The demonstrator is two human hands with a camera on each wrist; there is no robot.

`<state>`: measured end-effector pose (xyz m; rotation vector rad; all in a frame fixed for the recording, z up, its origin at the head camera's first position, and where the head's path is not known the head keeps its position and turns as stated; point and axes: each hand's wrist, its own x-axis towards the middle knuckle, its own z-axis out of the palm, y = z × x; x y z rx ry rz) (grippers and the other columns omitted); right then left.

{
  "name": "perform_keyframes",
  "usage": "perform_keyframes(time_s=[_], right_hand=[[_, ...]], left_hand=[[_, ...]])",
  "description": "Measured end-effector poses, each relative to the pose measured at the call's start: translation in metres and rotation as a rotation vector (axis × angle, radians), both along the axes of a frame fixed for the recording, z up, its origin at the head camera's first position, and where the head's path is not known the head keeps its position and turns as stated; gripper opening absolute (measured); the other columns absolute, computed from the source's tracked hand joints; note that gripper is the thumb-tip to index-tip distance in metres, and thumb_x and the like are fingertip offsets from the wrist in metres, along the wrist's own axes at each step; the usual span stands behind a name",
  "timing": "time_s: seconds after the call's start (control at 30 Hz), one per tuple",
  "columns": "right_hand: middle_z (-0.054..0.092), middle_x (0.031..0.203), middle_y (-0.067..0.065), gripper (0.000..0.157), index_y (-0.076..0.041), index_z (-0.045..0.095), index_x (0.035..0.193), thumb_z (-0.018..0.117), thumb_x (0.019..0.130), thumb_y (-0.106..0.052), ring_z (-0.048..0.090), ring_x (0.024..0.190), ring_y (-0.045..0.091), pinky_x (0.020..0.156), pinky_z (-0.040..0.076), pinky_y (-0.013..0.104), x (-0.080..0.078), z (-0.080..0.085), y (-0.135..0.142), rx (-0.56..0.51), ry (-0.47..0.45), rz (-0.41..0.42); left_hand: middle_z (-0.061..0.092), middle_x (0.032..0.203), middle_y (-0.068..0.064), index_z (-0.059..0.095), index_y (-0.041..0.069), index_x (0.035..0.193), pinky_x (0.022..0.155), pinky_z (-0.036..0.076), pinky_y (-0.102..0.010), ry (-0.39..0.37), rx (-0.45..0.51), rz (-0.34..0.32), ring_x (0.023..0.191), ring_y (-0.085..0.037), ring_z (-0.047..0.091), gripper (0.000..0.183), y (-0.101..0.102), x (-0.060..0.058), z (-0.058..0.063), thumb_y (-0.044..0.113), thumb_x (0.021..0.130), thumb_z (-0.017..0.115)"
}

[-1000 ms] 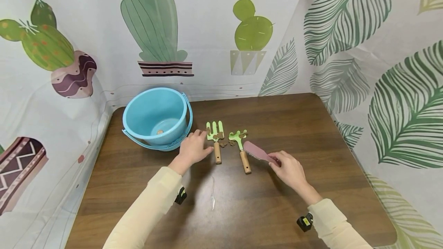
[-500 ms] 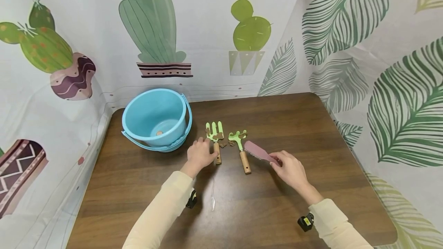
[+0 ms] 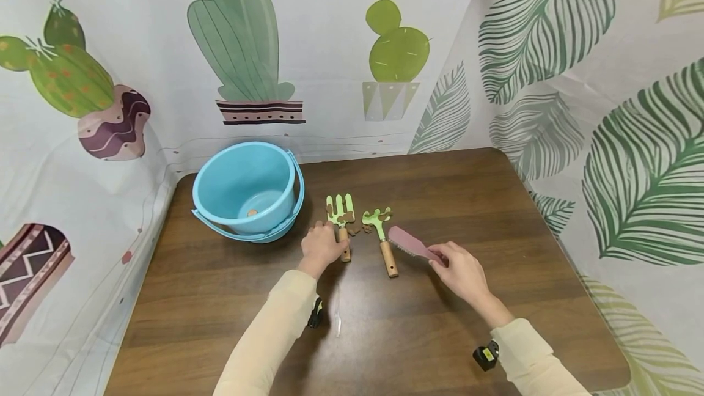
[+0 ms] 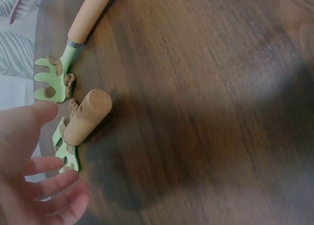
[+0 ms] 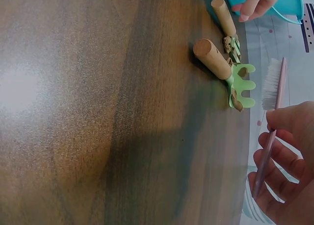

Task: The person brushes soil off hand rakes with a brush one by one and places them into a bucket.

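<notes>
My left hand (image 3: 320, 247) reaches over the wooden handle of a light green hand fork (image 3: 343, 234), thumb at one side and fingers at the other. In the left wrist view a gap shows between the spread fingers and the fork's handle (image 4: 88, 118). My right hand (image 3: 461, 271) grips the thin handle of a pink brush (image 3: 408, 241), held above the table with its pale bristles (image 5: 270, 85) facing the tools. Between fork and brush lies a small green hand rake (image 3: 388, 258), handle toward me. Brown clumps (image 3: 353, 231) stick to both tool heads and lie between them.
A light blue bucket (image 3: 275, 217) stands at the table's back left, its handle hanging down on the near side. A small brown spot shows on its floor. Printed cloth (image 3: 330, 47) hangs right behind the brown table (image 3: 467, 188).
My left hand has moved right and slightly toward me, from beside the bucket to the fork's handle. The right hand and brush have hardly moved.
</notes>
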<state>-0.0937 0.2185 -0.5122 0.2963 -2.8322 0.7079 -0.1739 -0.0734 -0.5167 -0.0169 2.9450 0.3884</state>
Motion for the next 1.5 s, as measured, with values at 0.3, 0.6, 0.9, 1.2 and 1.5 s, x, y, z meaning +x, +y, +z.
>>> perform_keyframes(time_s=[0.3, 0.6, 0.9, 1.2, 1.5], right_hand=[[0.062, 0.081, -0.002, 0.024, -0.014, 0.069, 0.098, 0.074, 0.074, -0.014, 0.05, 0.063, 0.011, 0.054, 0.04, 0.028, 0.001, -0.001, 0.001, -0.003, -0.008, 0.002], [0.061, 0.08, -0.004, 0.024, -0.015, 0.069, 0.096, 0.075, 0.072, -0.014, 0.05, 0.062, 0.01, 0.051, 0.041, 0.031, 0.001, -0.005, 0.003, -0.014, 0.014, 0.002], [0.061, 0.081, -0.004, 0.024, -0.016, 0.069, 0.097, 0.074, 0.074, -0.015, 0.049, 0.063, 0.01, 0.054, 0.04, 0.029, 0.001, -0.004, 0.003, 0.002, -0.03, -0.003], [0.062, 0.082, -0.003, 0.024, -0.015, 0.069, 0.098, 0.074, 0.075, -0.015, 0.052, 0.065, 0.012, 0.055, 0.041, 0.03, 0.002, -0.005, 0.002, 0.007, -0.054, -0.007], [0.062, 0.082, -0.003, 0.024, -0.016, 0.069, 0.098, 0.074, 0.075, -0.015, 0.052, 0.065, 0.012, 0.055, 0.041, 0.029, 0.002, -0.006, 0.003, 0.007, -0.051, -0.008]], left_hand=[[0.055, 0.098, -0.013, 0.058, 0.004, 0.105, 0.065, 0.05, -0.045, -0.032, 0.037, 0.068, 0.088, -0.033, 0.059, 0.052, 0.013, -0.002, -0.014, 0.047, 0.075, 0.064], [0.053, 0.098, -0.014, 0.057, 0.003, 0.108, 0.062, 0.049, -0.044, -0.061, 0.045, 0.144, 0.084, -0.034, 0.061, 0.055, 0.019, -0.003, -0.021, 0.046, 0.076, 0.067], [0.056, 0.095, -0.014, 0.059, 0.004, 0.094, 0.06, 0.05, -0.042, -0.097, 0.036, 0.141, 0.082, -0.034, 0.062, 0.035, 0.021, -0.007, -0.022, 0.035, 0.079, 0.065], [0.065, 0.084, -0.016, 0.058, 0.005, 0.085, 0.06, 0.051, -0.044, -0.087, 0.085, 0.199, 0.079, -0.034, 0.064, 0.016, 0.01, -0.008, -0.018, 0.02, 0.08, 0.06], [0.062, 0.093, -0.014, 0.057, 0.008, 0.103, 0.064, 0.05, -0.044, -0.118, 0.018, 0.204, 0.084, -0.033, 0.063, 0.026, -0.003, -0.008, -0.016, 0.022, 0.081, 0.059]])
